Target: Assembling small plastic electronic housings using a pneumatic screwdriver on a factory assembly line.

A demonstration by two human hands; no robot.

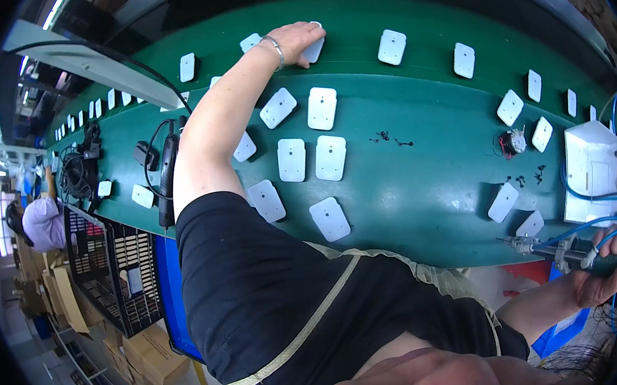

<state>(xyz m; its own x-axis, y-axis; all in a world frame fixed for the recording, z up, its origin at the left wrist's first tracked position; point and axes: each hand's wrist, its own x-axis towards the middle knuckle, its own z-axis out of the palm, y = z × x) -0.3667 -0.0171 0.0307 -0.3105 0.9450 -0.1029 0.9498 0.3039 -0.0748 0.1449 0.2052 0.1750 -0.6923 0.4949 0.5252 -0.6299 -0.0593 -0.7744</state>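
Observation:
At the far side of the bench, my left hand [298, 41] is closed around the edges of a white rounded plastic casing [316, 49] on the darker green strip. Most of that casing lies under the fingers. My right hand [601, 286] is at the lower right, thumb stretched out, nothing visible in it. Next to it is a metal fixture [569, 252] with blue air hoses; fingertips [612, 241] show behind it, and whose they are I cannot tell. Several similar casings lie nearer, among them an upright one [322, 108] and a tilted one [330, 219].
More casings [391, 47] line the far strip. Small black parts [392, 139] and a wire bundle [514, 142] lie on the green table [412, 198]. A white box-like machine [592, 168] stands right. Left are a black power strip [168, 172], cables, a black crate [119, 275] and another person [43, 223].

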